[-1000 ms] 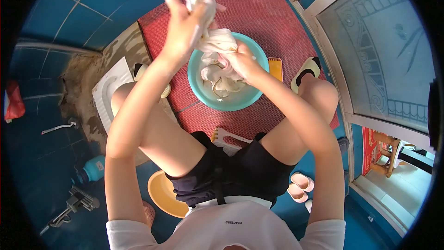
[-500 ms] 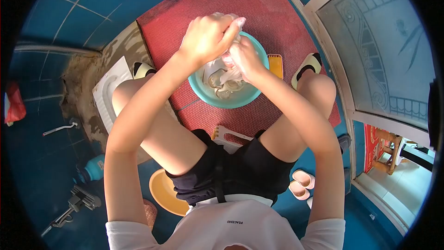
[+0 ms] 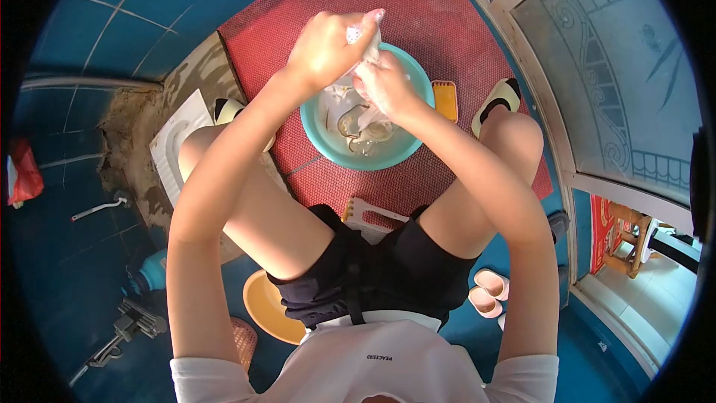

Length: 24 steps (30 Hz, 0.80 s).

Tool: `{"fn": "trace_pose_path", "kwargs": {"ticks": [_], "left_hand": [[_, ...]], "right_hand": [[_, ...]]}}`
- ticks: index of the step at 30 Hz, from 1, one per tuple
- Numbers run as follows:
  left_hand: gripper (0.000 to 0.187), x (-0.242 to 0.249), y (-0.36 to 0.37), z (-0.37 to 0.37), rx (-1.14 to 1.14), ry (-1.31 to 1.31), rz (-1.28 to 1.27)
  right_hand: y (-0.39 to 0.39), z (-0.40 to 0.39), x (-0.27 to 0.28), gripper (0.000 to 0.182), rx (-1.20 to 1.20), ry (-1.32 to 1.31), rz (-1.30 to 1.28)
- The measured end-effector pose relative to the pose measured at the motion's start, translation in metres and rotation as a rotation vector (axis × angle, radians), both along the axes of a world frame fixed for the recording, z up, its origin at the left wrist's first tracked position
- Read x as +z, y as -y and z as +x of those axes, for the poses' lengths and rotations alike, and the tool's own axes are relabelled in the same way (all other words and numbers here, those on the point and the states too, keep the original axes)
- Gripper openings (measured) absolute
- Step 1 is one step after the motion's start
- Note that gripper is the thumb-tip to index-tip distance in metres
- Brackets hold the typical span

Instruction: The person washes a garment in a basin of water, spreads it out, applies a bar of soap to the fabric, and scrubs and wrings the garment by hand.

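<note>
My left hand (image 3: 322, 48) is closed around a wet white cloth (image 3: 372, 51) with a small patterned patch, above the far side of a turquoise basin (image 3: 316, 140). Just below it and to the right, my right hand (image 3: 388, 88) also grips the cloth, its fingers wet and whitened. The cloth is bunched and stretched between both fists. Cloudy water (image 3: 367, 147) fills the lower part of the basin, with pale fabric lying in it. How far the held cloth reaches downward is partly hidden by my hands.
The basin stands on a red textured mat (image 3: 447, 45). A yellow tray-like item (image 3: 445, 101) lies right of it. Between my knees is a small white stool (image 3: 365, 216). An orange-yellow basin (image 3: 261, 306), pink slippers (image 3: 488, 292) and a squat toilet (image 3: 173, 138) are nearby.
Both hands have shifted slightly up and to the left, still gripping the cloth. The left hand has turned a little, and the patterned patch on the cloth now shows.
</note>
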<state>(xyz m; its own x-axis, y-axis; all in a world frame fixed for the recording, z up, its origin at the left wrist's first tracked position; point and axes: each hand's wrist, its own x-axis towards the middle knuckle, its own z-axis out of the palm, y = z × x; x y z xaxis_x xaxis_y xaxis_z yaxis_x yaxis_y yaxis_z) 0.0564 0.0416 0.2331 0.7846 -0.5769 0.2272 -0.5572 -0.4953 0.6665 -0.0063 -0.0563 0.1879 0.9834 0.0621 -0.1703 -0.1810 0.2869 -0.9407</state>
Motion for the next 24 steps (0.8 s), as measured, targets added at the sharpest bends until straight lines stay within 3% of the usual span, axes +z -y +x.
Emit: {"fn": "trace_pose_path", "kwargs": {"ticks": [8,13,19,24], "left_hand": [[0.04,0.002,-0.002,-0.005,0.035,-0.064,0.036],[0.042,-0.002,-0.005,-0.005,0.012,-0.08,-0.006],[0.043,0.001,-0.004,-0.005,0.002,-0.102,0.018],[0.043,0.001,-0.004,-0.004,-0.039,-0.135,0.045]], "right_hand": [[-0.006,-0.001,-0.009,0.017,0.042,0.072,-0.089],[-0.005,-0.005,0.003,0.019,0.048,-0.018,-0.2],[-0.006,-0.008,-0.001,0.019,0.006,0.072,-0.133],[-0.003,-0.006,-0.001,0.02,0.047,-0.001,-0.197]]}}
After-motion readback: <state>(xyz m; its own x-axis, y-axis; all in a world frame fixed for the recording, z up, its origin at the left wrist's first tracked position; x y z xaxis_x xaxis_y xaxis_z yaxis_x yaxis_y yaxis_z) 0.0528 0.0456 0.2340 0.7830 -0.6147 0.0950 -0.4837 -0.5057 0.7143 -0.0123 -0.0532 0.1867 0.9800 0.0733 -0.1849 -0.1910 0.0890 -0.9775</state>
